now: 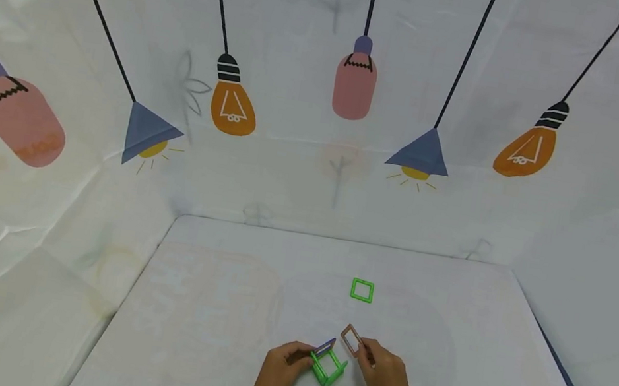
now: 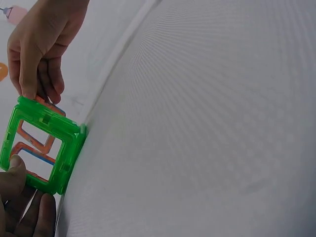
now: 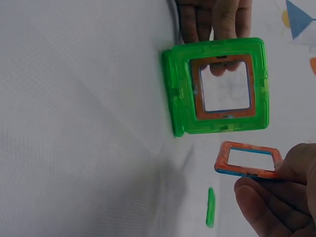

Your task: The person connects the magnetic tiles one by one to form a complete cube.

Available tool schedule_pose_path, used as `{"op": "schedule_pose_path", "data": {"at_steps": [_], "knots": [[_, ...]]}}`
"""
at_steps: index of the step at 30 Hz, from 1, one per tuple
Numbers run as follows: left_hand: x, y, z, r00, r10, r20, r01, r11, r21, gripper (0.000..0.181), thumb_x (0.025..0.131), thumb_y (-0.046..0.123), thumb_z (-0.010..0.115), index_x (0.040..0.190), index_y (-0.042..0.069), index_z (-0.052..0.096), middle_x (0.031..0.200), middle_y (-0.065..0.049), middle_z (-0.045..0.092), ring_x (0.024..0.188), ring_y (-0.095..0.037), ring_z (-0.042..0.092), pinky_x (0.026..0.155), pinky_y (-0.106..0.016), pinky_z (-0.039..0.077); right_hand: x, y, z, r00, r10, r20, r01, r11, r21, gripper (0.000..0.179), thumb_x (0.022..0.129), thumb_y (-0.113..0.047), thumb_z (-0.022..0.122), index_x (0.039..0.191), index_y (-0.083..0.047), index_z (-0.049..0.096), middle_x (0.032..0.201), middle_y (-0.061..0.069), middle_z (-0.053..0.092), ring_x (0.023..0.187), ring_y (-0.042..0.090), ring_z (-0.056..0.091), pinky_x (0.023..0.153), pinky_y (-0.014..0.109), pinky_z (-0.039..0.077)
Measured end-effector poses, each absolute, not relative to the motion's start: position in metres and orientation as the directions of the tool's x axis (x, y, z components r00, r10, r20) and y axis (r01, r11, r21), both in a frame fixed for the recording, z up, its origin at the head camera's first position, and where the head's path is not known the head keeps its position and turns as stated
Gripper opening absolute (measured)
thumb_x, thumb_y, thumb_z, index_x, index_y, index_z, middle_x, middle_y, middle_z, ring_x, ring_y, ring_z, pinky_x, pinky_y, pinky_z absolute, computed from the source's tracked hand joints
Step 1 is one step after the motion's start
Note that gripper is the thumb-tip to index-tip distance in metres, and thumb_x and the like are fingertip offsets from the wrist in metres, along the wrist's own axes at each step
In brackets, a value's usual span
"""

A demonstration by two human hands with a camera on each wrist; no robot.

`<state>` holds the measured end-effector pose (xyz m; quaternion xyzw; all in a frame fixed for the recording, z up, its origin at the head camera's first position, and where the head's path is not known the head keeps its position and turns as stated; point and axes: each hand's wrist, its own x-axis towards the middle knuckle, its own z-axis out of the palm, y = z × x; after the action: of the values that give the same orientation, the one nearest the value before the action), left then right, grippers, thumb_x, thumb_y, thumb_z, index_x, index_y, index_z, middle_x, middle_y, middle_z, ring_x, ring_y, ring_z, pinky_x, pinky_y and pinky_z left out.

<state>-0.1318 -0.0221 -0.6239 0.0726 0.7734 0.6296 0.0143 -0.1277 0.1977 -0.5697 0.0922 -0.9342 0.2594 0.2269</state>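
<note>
Green square magnetic tiles stand joined as an upright, open-topped shape on the white surface. An orange-and-blue square tile stands at the shape's far left side, and in the right wrist view it shows through the green frame. My left hand grips the joined tiles at that left side, thumb and fingers on the frame. Just to the right, my right hand pinches another orange-and-blue square tile by one edge. That tile is held in the air, tilted, apart from the green shape in the right wrist view.
A loose green square tile lies flat farther back on the white tabletop. White sheets printed with lamps and bulbs rise behind the table and at both sides.
</note>
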Motion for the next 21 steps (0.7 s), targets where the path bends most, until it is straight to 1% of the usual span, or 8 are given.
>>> {"op": "schedule_pose_path", "data": {"at_steps": [7, 14, 17, 21], "knots": [[-0.13, -0.024, -0.626, -0.989, 0.141, 0.044, 0.071, 0.189, 0.98, 0.019, 0.085, 0.02, 0.078, 0.103, 0.013, 0.075, 0.099, -0.002, 0.077, 0.089, -0.005, 0.071, 0.08, -0.02, 0.057, -0.117, 0.187, -0.57, -0.905, -0.067, 0.421, -0.274, 0.847, -0.455, 0.015, 0.079, 0.0, 0.081, 0.091, -0.005, 0.074, 0.082, 0.006, 0.077, 0.069, 0.011, 0.073, 0.059, 0.017, 0.056], [-0.13, -0.024, -0.627, -0.99, 0.144, -0.001, 0.028, 0.198, 0.98, 0.019, 0.087, 0.015, 0.076, 0.105, 0.01, 0.074, 0.101, -0.004, 0.077, 0.089, -0.006, 0.071, 0.081, -0.02, 0.057, -0.115, 0.18, -0.572, -0.913, -0.084, 0.4, -0.274, 0.852, -0.446, 0.009, 0.084, -0.004, 0.077, 0.091, -0.008, 0.074, 0.08, 0.005, 0.077, 0.07, 0.01, 0.073, 0.059, 0.017, 0.056], [-0.131, -0.024, -0.629, -0.988, 0.154, 0.0, 0.027, 0.174, 0.984, 0.019, 0.086, 0.016, 0.076, 0.105, 0.012, 0.074, 0.102, -0.003, 0.077, 0.09, -0.006, 0.071, 0.08, -0.019, 0.057, -0.114, 0.179, -0.571, -0.916, -0.084, 0.392, -0.271, 0.85, -0.451, 0.009, 0.084, -0.004, 0.077, 0.091, -0.008, 0.075, 0.081, 0.005, 0.077, 0.07, 0.01, 0.073, 0.06, 0.017, 0.056], [-0.131, -0.024, -0.628, -0.988, 0.156, 0.002, 0.03, 0.175, 0.984, 0.019, 0.086, 0.016, 0.077, 0.105, 0.011, 0.074, 0.102, -0.004, 0.077, 0.09, -0.007, 0.072, 0.081, -0.02, 0.057, -0.115, 0.178, -0.569, -0.929, -0.08, 0.362, -0.256, 0.843, -0.473, 0.011, 0.083, -0.002, 0.077, 0.092, -0.008, 0.076, 0.084, 0.003, 0.078, 0.071, 0.008, 0.072, 0.06, 0.016, 0.056]]}}
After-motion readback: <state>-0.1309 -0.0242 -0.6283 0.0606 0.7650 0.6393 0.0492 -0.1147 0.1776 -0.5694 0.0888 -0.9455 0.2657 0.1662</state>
